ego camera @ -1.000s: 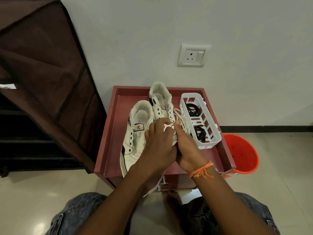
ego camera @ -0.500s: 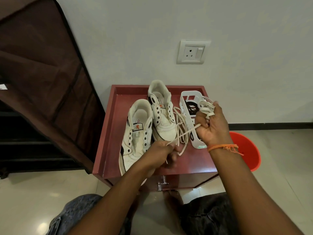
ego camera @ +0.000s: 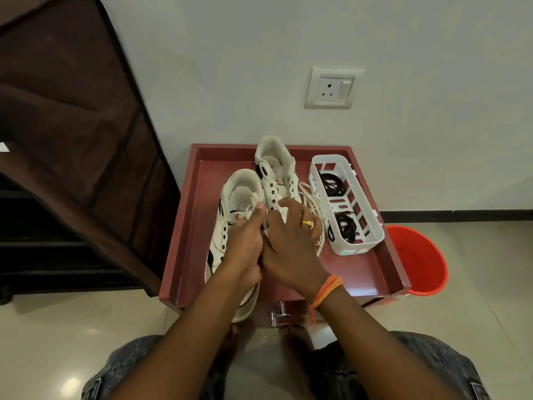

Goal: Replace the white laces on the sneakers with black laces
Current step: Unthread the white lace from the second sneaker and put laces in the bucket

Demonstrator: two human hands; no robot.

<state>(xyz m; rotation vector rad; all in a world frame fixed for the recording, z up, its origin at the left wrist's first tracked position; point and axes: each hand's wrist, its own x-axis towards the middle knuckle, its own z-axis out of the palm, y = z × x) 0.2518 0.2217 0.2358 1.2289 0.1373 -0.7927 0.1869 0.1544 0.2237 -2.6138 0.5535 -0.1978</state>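
Two white sneakers stand on a red tray-topped cabinet (ego camera: 184, 226): the left sneaker (ego camera: 230, 203) nearer me, the right sneaker (ego camera: 275, 166) farther back. A loose white lace (ego camera: 310, 202) lies bunched beside the right sneaker. My left hand (ego camera: 245, 243) pinches a piece of white lace over the left sneaker's tongue. My right hand (ego camera: 291, 241), wearing a ring and an orange wrist thread, meets it over the same lace with curled fingers. Two coiled black laces (ego camera: 331, 184) lie in a white plastic basket (ego camera: 366, 246) on the tray's right side.
An orange bucket (ego camera: 418, 261) stands on the floor right of the cabinet. A brown fabric shoe rack (ego camera: 72, 140) fills the left. A wall socket (ego camera: 331, 88) is above. A metal drawer handle (ego camera: 278, 313) sits below the tray's front edge.
My right hand came down and left from near the basket with the gathered white lace and now meets my left hand over the left sneaker. My left hand shifted up slightly.
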